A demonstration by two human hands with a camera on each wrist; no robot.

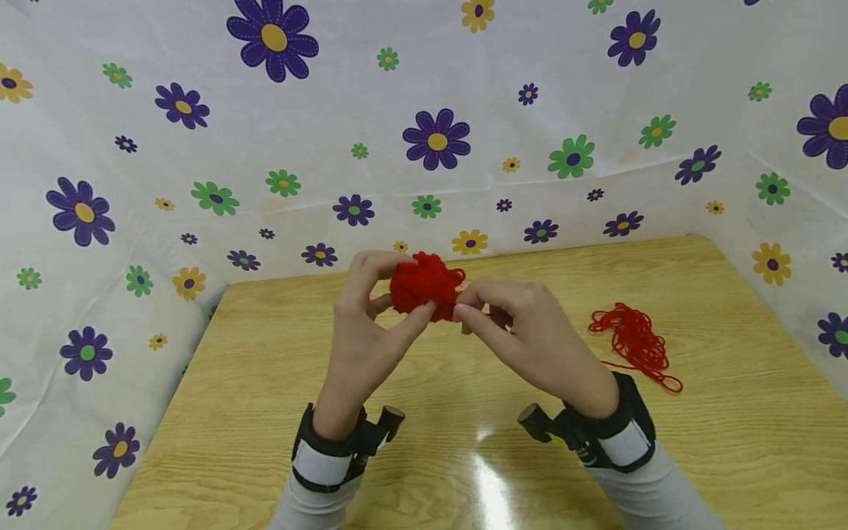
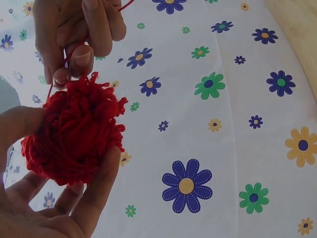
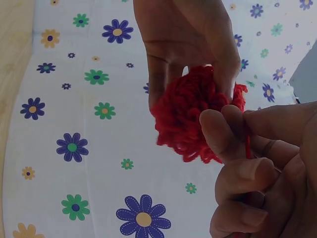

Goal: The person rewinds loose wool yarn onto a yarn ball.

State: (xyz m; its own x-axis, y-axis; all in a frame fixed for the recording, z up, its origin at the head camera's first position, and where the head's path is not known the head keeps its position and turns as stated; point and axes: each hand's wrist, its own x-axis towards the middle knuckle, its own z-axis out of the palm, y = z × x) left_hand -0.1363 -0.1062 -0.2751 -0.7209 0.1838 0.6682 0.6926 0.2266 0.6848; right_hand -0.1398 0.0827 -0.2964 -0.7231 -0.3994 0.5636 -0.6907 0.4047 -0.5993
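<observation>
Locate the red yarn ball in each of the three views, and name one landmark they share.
Head: the red yarn ball is near the middle, just below centre.
Left wrist: left side, around mid-height.
Right wrist: slightly right of centre.
Shared landmark: the left hand, gripping the ball in every view.

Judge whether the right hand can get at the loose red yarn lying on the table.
Probably yes: the loose red yarn lies uncovered on the table, to the right of the right hand. That hand pinches a strand by the red ball, though, so it likely must let go first.
</observation>
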